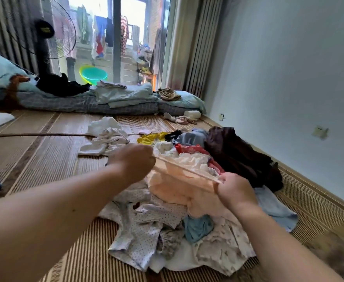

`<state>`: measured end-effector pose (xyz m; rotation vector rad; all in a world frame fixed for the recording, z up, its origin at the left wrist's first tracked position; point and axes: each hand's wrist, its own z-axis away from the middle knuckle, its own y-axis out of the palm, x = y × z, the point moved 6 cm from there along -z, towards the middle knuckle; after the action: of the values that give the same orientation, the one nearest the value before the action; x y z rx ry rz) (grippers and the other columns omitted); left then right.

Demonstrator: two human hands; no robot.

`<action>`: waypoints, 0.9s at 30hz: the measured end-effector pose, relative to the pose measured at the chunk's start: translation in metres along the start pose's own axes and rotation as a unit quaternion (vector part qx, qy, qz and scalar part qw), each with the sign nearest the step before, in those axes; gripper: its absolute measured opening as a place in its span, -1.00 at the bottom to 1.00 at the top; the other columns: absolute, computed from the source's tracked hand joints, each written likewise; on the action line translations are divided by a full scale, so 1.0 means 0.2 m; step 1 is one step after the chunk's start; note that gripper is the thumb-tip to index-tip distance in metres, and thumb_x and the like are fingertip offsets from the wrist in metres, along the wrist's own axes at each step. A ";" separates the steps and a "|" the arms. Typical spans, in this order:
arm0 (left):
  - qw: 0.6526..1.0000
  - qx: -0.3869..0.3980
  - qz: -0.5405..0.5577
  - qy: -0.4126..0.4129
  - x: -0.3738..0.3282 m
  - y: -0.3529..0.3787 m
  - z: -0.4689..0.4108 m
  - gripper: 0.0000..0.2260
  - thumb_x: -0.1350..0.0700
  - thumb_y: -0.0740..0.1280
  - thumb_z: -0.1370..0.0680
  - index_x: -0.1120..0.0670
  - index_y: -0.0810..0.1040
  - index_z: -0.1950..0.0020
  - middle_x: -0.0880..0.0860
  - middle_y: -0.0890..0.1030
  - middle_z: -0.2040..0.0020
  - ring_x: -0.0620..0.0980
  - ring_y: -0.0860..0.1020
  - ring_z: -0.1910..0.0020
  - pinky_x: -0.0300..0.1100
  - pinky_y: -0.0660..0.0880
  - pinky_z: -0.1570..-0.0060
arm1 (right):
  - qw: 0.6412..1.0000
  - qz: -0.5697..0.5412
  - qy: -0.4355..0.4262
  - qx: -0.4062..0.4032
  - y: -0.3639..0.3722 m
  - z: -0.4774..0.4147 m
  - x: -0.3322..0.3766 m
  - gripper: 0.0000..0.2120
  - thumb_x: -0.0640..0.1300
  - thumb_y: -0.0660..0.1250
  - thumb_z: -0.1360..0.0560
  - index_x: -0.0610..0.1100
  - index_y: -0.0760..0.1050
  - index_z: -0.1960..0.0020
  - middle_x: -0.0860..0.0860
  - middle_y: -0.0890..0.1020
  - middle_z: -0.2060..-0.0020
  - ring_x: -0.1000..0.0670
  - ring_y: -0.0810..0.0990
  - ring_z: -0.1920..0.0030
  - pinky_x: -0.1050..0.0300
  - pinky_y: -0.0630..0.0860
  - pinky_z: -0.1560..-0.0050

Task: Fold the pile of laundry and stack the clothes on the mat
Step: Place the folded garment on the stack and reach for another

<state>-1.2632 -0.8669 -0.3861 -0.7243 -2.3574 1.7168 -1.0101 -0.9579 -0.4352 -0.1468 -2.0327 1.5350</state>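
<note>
**Peach garment stretched between both hands over the pile**

I see my left hand [133, 159] and my right hand [235, 190] each with fingers curled tight on one end of the stretched band of a pale peach fabric garment [179, 184], pulled taut between them; the rest of it hangs onto the heap. It is held just above the mixed pile of crumpled laundry [167, 226], which lies on the striped woven straw mat [44, 159].

The only container I can make out is a green round plastic basin [93, 75] beyond the glass door; I cannot tell what is in it.

In the pile, a dark brown garment [240, 157] lies on the far right, a white dotted garment [142, 231] in front, a light blue cloth [275, 208] near the wall. A bundle of white cloth [108, 137] lies apart, left of the pile. Folded pale blue bedding [122, 96] lies at the mat's far end, a black standing fan [44, 31] behind it.
</note>
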 end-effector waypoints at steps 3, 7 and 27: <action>0.999 -0.013 -0.025 -0.018 0.14 -0.24 0.04 -0.81 0.06 0.17 -0.53 0.05 0.51 0.22 0.03 0.55 0.17 0.06 0.53 0.20 -0.16 0.43 0.29 | 0.993 -0.116 0.001 0.022 -0.14 0.01 0.22 -0.61 0.15 0.16 -0.57 -0.10 0.43 0.28 -0.10 0.59 0.25 -0.16 0.55 0.19 0.09 0.39 0.21; 0.997 -0.003 -0.004 -0.083 0.36 -0.52 0.21 -0.81 0.05 0.27 -0.44 0.07 0.52 0.35 -0.01 0.54 0.39 0.00 0.50 0.35 -0.23 0.26 0.42 | 0.937 -0.292 0.058 0.185 -0.13 0.19 0.55 -0.46 0.30 0.05 -0.55 -0.15 0.51 0.11 -0.06 0.57 0.50 -0.08 0.55 0.48 0.09 0.45 0.27; 0.914 0.029 0.199 -0.352 1.19 -0.85 0.94 -0.89 0.17 0.35 -0.41 0.13 0.52 0.32 0.07 0.46 0.44 -0.02 0.34 0.55 -0.29 0.23 0.56 | 0.895 -0.338 -0.164 0.240 -0.05 0.76 1.50 -0.79 -0.39 0.33 -0.42 -0.10 0.55 0.10 -0.15 0.62 0.19 -0.05 0.58 0.30 0.04 0.58 0.27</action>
<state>-1.5937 -0.9604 -0.3332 -0.6919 -2.7023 2.5701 -1.3319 -0.9634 -0.3382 0.9683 -1.5881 1.5826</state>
